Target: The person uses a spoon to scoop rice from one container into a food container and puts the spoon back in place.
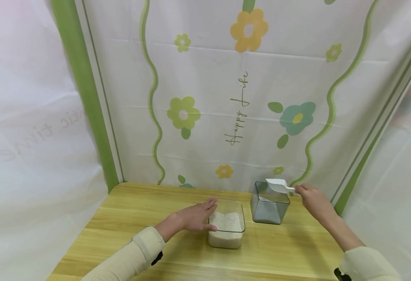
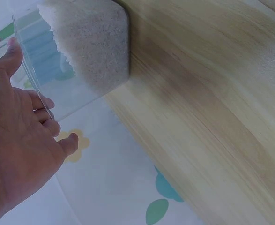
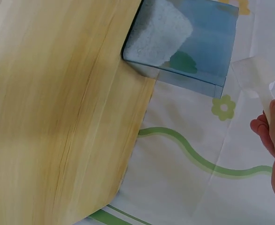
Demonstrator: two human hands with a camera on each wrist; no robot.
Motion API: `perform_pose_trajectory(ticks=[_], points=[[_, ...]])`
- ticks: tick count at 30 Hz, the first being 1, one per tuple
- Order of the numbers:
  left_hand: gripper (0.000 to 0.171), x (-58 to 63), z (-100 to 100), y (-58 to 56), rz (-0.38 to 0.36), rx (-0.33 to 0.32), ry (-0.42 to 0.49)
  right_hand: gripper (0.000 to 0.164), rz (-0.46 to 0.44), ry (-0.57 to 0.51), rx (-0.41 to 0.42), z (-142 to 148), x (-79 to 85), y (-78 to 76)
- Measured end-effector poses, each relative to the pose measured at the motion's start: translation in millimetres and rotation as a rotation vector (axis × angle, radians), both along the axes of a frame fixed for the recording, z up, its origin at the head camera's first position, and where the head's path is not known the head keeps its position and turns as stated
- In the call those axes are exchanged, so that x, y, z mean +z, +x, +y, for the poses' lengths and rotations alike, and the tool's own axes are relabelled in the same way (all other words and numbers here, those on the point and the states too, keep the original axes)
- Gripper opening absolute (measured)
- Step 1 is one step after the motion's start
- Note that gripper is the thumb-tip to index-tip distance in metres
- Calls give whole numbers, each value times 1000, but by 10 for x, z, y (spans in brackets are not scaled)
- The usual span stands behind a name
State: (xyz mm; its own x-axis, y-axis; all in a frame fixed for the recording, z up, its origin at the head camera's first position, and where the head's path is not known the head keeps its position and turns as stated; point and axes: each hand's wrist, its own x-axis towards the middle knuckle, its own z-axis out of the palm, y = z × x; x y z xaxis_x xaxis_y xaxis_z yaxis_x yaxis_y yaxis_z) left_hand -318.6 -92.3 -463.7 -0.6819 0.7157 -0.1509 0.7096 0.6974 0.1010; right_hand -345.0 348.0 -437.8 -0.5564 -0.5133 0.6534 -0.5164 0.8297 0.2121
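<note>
My left hand (image 1: 195,216) rests at the left rim of a clear container (image 1: 225,240) partly filled with rice (image 2: 97,44). Its fingers and thumb are spread, and the fingertips touch the rim in the left wrist view. With my right hand (image 1: 316,201) I pinch the handle of a white scoop (image 1: 277,185). In the head view the scoop's bowl overlaps the top of a bluish, see-through square container (image 1: 267,214). White grains (image 3: 158,33) lie in that container. The right wrist view shows the scoop beyond its rim, apart from the grains.
Both containers stand side by side on a light wooden table (image 1: 131,218), the bluish one farther back and to the right. Behind the table's back edge hangs a white curtain (image 1: 205,144) with printed flowers. More curtain panels hang at both sides.
</note>
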Motion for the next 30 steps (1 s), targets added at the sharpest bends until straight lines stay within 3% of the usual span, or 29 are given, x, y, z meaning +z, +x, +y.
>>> perform_pose_trajectory(ticks=[5,10,13,16,23,27,30], points=[[90,-9,-6,-14,8,1,-8,34,36,-8,25,-24,31,30],[90,-13,-4,-13,1,3,-9,15,-66,-236,0,-117,131,86],[91,-10,2,-9,-15,5,-2,7,-159,-350,9,-185,218,134],[90,-8,3,-3,-20,8,-4,9,-288,-411,-5,-271,322,197],[90,12,7,1,-21,4,-8,18,-704,-527,-15,-580,520,329],[90,7,3,-3,-13,0,-4,15,-796,-563,25,-774,541,374],[90,4,4,1,-9,-3,0,13,-823,-497,48,-898,555,407]])
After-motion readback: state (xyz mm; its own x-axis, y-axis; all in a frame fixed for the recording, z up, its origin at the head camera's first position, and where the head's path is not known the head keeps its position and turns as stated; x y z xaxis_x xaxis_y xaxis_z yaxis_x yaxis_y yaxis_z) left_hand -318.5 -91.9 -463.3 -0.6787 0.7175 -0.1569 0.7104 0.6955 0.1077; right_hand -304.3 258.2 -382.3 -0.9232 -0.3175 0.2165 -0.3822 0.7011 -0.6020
